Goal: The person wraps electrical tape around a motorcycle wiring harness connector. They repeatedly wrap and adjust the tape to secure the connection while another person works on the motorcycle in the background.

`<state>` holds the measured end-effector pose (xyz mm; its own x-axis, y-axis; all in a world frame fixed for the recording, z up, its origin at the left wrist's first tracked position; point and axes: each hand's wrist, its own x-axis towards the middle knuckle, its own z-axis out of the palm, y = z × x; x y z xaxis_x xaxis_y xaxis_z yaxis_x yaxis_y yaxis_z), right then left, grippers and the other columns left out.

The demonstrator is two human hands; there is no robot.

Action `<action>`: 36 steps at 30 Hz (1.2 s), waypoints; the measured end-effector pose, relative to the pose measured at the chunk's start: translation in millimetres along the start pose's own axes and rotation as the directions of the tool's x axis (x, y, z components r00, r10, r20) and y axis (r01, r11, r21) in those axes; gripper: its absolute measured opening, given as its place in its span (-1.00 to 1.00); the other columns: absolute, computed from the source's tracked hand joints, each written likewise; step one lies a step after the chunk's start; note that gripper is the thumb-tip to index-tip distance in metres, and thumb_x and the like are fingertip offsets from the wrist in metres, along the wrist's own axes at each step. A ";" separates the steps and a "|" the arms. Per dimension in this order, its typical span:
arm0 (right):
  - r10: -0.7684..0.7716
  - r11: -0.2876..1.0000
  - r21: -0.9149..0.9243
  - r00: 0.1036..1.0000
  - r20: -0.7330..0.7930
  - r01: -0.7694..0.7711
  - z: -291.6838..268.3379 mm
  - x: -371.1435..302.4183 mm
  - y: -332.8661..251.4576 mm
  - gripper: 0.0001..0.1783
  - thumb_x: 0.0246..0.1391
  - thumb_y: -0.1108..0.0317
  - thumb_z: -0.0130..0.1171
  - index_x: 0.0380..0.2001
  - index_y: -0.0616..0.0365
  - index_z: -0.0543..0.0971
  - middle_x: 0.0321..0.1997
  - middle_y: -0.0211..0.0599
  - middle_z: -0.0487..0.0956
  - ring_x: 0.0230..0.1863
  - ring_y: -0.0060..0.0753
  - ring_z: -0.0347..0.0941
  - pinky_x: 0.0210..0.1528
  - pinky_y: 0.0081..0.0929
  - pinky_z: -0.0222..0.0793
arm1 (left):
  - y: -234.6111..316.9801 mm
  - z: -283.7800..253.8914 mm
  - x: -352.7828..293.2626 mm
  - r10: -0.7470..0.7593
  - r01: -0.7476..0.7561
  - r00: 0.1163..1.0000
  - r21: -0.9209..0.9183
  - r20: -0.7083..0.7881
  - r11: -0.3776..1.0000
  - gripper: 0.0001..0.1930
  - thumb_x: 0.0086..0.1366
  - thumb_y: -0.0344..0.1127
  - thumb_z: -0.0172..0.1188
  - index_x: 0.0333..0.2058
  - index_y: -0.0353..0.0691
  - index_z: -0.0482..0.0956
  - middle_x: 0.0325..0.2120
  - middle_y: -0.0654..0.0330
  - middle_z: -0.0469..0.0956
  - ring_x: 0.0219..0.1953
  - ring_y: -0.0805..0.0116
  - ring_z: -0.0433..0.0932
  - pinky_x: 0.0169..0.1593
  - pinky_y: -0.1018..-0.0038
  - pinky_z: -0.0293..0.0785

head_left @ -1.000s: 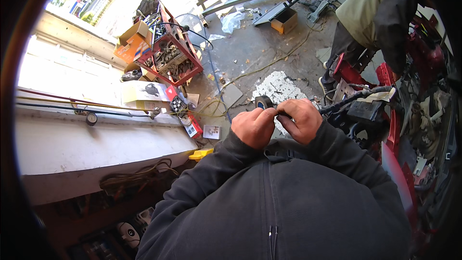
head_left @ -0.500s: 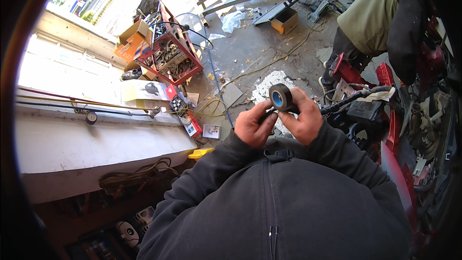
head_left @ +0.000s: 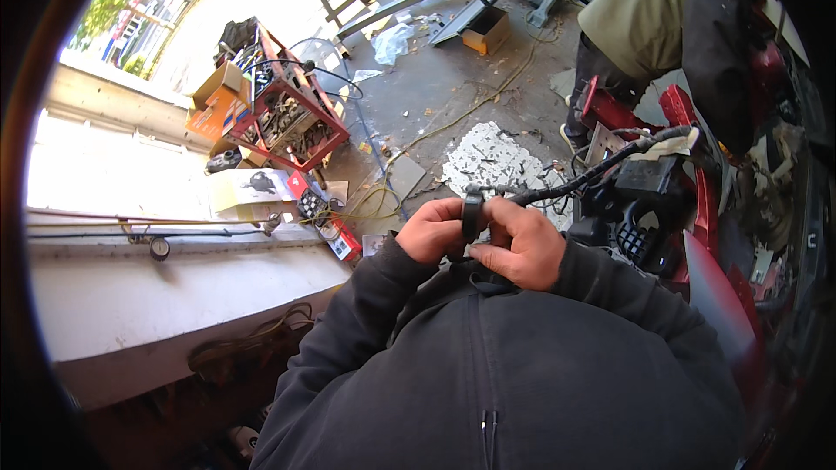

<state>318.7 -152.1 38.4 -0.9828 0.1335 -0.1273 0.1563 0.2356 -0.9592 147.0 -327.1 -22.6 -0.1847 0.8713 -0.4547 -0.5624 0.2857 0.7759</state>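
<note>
A roll of black electrical tape is turned edge-on between my two hands, in front of my chest. My left hand is closed, its fingers pressed against the roll's left side. Beside the roll on the right, my right hand is curled, thumb pointing left. A black wrapped wiring harness runs from the car parts on the right to my hands, passing behind the right fingers. The fingers hide exactly where each grips.
At right, a co-worker bends over dark red car body parts. A red tool cart with an orange box stands at left, near a white ledge. A white speckled board and a yellow cable lie on the floor.
The tape roll has turned from showing its blue core to edge-on and come down and left with my hands. My view has shifted slightly; more of the harness shows.
</note>
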 end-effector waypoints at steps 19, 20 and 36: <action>0.089 0.996 -0.002 0.961 -0.262 -0.093 53.8 -15.4 67.3 -0.57 0.29 0.02 0.55 -0.25 0.24 0.76 -0.11 -0.06 0.66 -0.06 -0.02 0.65 0.07 -0.16 0.57 | 1.9 -42.8 42.1 -0.304 0.288 0.897 0.098 0.322 0.953 -0.88 0.60 -0.31 0.31 -0.10 -0.14 0.54 -0.41 0.36 0.52 -0.46 0.52 0.52 -0.40 0.51 0.35; 0.103 0.995 0.008 0.957 -0.271 -0.104 57.1 -15.6 72.9 -0.56 0.29 0.02 0.55 -0.26 0.25 0.75 -0.11 -0.06 0.65 -0.06 -0.02 0.65 0.06 -0.16 0.57 | 1.4 -42.4 43.7 -0.311 0.280 0.902 0.143 0.301 0.949 -0.88 0.59 -0.33 0.32 -0.10 -0.15 0.54 -0.40 0.36 0.53 -0.45 0.52 0.53 -0.40 0.50 0.35; -0.381 0.907 -0.155 0.919 0.097 0.392 57.3 -17.4 13.3 -0.69 0.21 0.27 0.47 -0.39 0.30 0.61 0.04 0.00 0.51 0.03 -0.05 0.48 0.21 -0.17 0.44 | -63.4 -50.1 86.1 0.497 -0.107 0.866 0.952 -0.052 0.286 -0.79 0.48 -0.24 0.31 -0.24 -0.24 0.55 -0.35 -0.19 0.68 -0.24 -0.40 0.65 -0.16 -0.19 0.57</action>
<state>332.3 -206.4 13.4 -0.9727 -0.0608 0.2241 -0.2288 0.4154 -0.8804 126.4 -290.1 -132.9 -0.4813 0.8760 -0.0307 0.6266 0.3683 0.6868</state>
